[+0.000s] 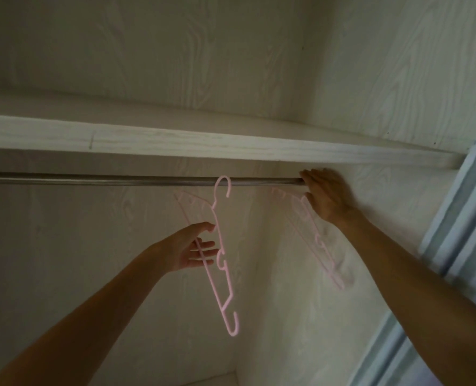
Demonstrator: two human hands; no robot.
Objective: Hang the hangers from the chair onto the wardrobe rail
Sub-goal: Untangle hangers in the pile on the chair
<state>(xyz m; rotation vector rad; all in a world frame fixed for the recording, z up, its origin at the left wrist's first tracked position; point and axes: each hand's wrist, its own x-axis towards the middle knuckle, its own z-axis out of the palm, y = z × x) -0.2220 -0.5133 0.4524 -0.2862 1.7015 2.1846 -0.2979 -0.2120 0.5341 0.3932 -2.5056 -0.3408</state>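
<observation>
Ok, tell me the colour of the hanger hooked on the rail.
Pale pink hanger, head view.

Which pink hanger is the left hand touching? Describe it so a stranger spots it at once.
Find the metal rail under the white shelf. Near its middle a pink hanger hooks over it, the left hand touching its frame. The other hanger looks blurred, at the rail's end by the right hand.
</observation>
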